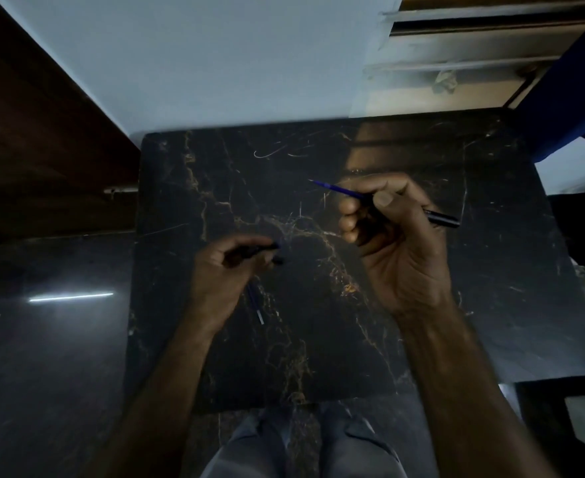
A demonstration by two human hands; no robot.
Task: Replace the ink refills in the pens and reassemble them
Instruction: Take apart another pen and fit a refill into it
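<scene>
My right hand [393,232] is closed around a pen. Its blue refill [336,188] sticks out to the upper left, and the dark pen barrel [443,219] pokes out to the right behind the thumb. My left hand [222,281] grips small dark pen parts [267,251] between fingertips just above the black marble table [318,322]. A second blue refill [256,305] with a pale end lies on the table under my left hand, partly hidden by it. Both hands hover over the table's middle, about a hand's width apart.
The small marble table stands against a pale wall [215,63]. A dark wooden panel [36,132] is at the left, a window frame [474,46] at the upper right, and a glossy dark floor [42,339] lies around. My knees [301,443] are at the near edge.
</scene>
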